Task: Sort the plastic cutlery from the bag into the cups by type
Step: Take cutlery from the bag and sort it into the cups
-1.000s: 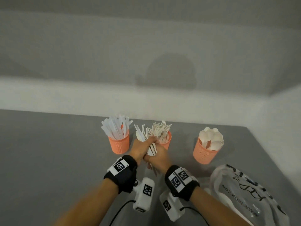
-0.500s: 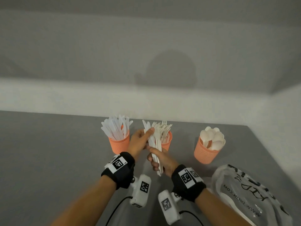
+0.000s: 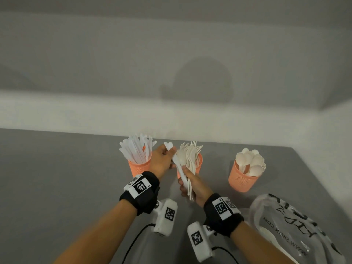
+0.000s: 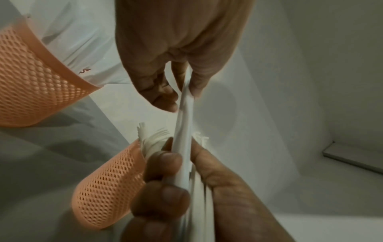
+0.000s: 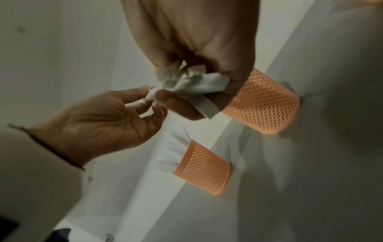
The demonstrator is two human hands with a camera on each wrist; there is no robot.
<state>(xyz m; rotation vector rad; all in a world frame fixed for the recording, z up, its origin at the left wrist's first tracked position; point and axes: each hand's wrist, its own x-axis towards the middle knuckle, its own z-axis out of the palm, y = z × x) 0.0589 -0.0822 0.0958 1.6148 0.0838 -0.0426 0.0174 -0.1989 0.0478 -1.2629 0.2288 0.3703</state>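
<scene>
Three orange mesh cups stand in a row: the left cup (image 3: 140, 165) holds knives, the middle cup (image 3: 199, 164) forks, the right cup (image 3: 242, 181) spoons. In front of the middle cup my right hand (image 3: 183, 180) grips a bundle of white cutlery (image 3: 190, 168) upright by its lower part. My left hand (image 3: 170, 155) pinches the upper end of a flat white piece (image 3: 179, 168) whose lower end is still in that bundle. The left wrist view shows the pinch on the flat piece (image 4: 185, 98). In the right wrist view my left hand's fingertips (image 5: 145, 91) hold the piece's end.
The clear printed plastic bag (image 3: 297, 225) lies at the near right on the grey table (image 3: 57, 178); white cutlery shows inside it. A white wall runs close behind the cups and along the right side.
My right hand has drawn the bundle back towards me and lower. My left hand has shifted from clasping the bundle to pinching one piece's top end, a little left.
</scene>
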